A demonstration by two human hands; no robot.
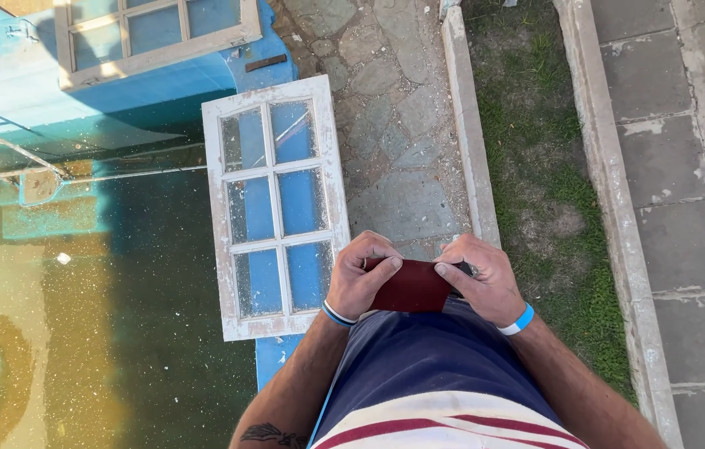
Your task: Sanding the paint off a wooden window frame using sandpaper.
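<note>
Both my hands hold a dark red sheet, perhaps sandpaper, in front of my waist. My left hand grips its left end with the thumb on top. My right hand pinches its right end, thumb pressed on the sheet. Just left of my hands, an old white window frame with several glass panes and flaking paint lies flat over the blue pool edge.
A second white window frame lies at the top left. Murky green-yellow pool water fills the left, with a metal handrail. Stone paving, a grass strip and concrete slabs run to the right.
</note>
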